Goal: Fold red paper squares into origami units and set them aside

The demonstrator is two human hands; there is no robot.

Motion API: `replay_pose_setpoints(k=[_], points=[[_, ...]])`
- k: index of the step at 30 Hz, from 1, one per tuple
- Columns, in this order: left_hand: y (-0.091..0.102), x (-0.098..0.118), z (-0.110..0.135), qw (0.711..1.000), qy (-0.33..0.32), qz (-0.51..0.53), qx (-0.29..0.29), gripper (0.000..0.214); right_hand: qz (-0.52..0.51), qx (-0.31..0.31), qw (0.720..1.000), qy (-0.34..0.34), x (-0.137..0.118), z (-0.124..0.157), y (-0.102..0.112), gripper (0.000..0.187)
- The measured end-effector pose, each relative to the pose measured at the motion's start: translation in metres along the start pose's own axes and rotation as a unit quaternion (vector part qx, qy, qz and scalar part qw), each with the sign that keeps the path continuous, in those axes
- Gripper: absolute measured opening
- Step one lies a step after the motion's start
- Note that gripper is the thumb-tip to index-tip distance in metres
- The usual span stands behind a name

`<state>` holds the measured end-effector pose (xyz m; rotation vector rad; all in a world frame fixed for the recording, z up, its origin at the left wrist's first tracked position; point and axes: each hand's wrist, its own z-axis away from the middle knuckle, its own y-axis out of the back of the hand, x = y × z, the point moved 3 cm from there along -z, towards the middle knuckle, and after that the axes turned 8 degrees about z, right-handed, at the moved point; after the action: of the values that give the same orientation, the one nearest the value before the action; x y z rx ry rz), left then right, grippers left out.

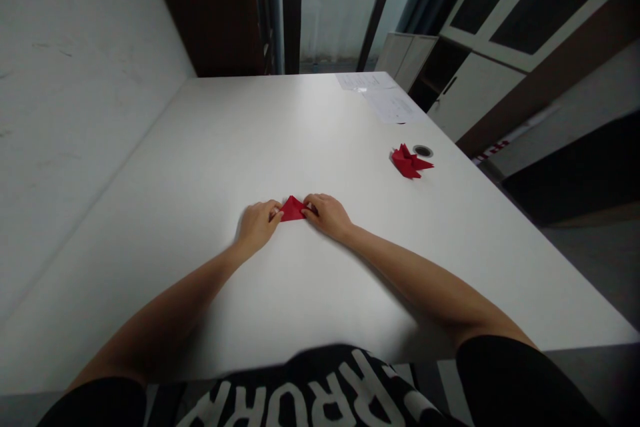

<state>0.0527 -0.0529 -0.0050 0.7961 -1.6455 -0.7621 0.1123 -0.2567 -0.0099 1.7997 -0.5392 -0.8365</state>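
Between my hands, on the white table, lies a red folded paper [293, 209] with a peak pointing away from me. My left hand [260, 221] pinches its left corner between thumb and fingers. At the right corner my right hand [327, 213] grips the paper the same way. The fingertips hide both ends of the paper, and its finer folds are too small to make out.
A red folded-paper piece with several points [409, 161] sits on the right, beside a round cable hole [423, 151]. Printed sheets [390, 103] lie at the far right corner of the white table [240, 140]. A wall [85, 80] borders the left edge; cabinets [480, 93] stand beyond the right.
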Motion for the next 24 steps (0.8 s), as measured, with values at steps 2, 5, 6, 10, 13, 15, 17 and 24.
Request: replay_pose_setpoints(k=[2, 5, 6, 10, 13, 15, 17, 24], points=[[0.0, 0.002, 0.0, 1.0, -0.006, -0.005, 0.009, 0.026, 0.02, 0.004, 1.0, -0.001, -0.002, 0.0, 0.001, 0.019], [0.0, 0.007, 0.001, 0.998, -0.049, -0.025, 0.009, 0.031, 0.047, 0.004, 0.999, 0.023, -0.005, 0.001, 0.003, 0.017], [0.0, 0.008, 0.001, 0.997, -0.067, -0.033, 0.004, 0.031, 0.054, 0.003, 0.998, 0.035, -0.006, 0.002, 0.004, 0.017], [-0.005, 0.007, 0.001, 0.99, -0.126, -0.062, -0.026, 0.036, 0.067, 0.003, 0.996, 0.058, -0.007, 0.002, 0.006, 0.017], [-0.012, 0.004, 0.002, 0.984, -0.145, -0.089, -0.06, 0.044, 0.073, 0.008, 0.996, 0.056, -0.008, 0.003, 0.007, 0.022], [-0.016, 0.002, 0.004, 0.98, -0.142, -0.11, -0.084, 0.051, 0.079, 0.008, 0.995, 0.056, -0.01, 0.004, 0.007, 0.024], [-0.019, 0.001, 0.005, 0.977, -0.137, -0.126, -0.102, 0.059, 0.082, 0.006, 0.995, 0.065, -0.012, 0.004, 0.007, 0.024], [-0.015, 0.004, 0.004, 0.973, -0.141, -0.146, -0.111, 0.059, 0.071, 0.006, 0.991, 0.114, -0.011, 0.003, 0.008, 0.026]])
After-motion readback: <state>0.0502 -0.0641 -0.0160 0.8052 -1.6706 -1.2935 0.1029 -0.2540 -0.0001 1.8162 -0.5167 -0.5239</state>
